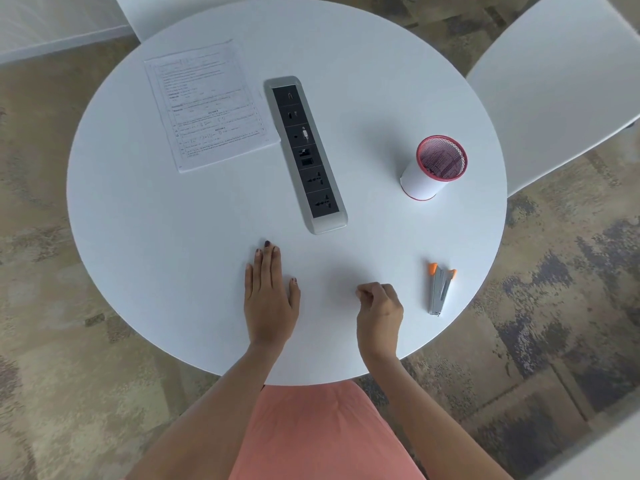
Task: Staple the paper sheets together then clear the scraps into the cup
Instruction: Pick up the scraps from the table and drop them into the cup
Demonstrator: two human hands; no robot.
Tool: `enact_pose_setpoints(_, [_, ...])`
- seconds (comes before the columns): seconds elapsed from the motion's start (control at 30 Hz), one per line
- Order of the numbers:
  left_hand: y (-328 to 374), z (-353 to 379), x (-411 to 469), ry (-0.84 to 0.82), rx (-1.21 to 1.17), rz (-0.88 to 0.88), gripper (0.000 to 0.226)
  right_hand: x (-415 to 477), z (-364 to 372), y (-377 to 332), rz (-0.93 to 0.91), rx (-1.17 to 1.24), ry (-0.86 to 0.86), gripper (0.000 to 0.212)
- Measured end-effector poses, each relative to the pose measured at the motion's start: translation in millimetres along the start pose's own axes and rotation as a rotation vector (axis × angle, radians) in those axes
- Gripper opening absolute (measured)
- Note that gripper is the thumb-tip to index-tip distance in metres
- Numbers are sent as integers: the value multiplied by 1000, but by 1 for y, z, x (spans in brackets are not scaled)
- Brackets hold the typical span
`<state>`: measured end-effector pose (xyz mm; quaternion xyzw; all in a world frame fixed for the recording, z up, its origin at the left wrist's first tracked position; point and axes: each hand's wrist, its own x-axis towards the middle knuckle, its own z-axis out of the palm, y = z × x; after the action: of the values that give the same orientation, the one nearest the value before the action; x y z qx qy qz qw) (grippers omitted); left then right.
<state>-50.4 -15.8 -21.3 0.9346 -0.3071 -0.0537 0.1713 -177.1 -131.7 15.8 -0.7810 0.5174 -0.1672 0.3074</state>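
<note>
The printed paper sheets (207,105) lie flat at the far left of the round white table (381,81). A red mesh cup (436,166) with a white wrap stands upright at the right. A grey stapler (440,289) with orange tips lies near the table's front right edge. My left hand (270,299) rests flat on the table near the front edge, fingers straight. My right hand (379,310) sits to its right with fingers curled and fingertips drawn together on the tabletop; nothing shows between them. The stapler lies a short way right of my right hand, apart from it.
A grey power strip (306,154) with dark sockets runs down the middle of the table, between the sheets and the cup. A white chair (561,81) stands at the right and another white surface (180,12) behind the table. Patterned carpet surrounds it.
</note>
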Motion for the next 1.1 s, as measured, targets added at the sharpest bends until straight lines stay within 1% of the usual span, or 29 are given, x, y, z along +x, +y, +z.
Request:
enact_pose_setpoints(0.13, [0, 0, 0, -2, -3, -2, 61, -1, 1, -4, 9, 9, -30, 10])
enact_pose_setpoints(0.23, [0, -1, 0, 1, -3, 0, 60, 1, 1, -5, -15, 1, -51, 10])
enact_pose_setpoints(0.37, [0, -1, 0, 1, -8, -3, 61, 3, 1, -8, 5, -46, -90, 10])
enact_pose_setpoints(0.63, [0, 0, 0, 0, -6, -3, 60, 11, -1, -16, -33, -180, -155, 7])
enact_pose_setpoints(0.83, [0, 0, 0, 2, 4, -3, 60, 21, -1, -22, 14, -314, -251, 13])
enact_pose_setpoints(1.0, [0, 0, -1, 3, 1, -7, 60, 30, -2, -28, 54, -430, -388, 16])
enact_pose_setpoints(1.1, [0, 0, 0, 1, 2, -7, 61, 31, -3, -29, 69, -430, -401, 14])
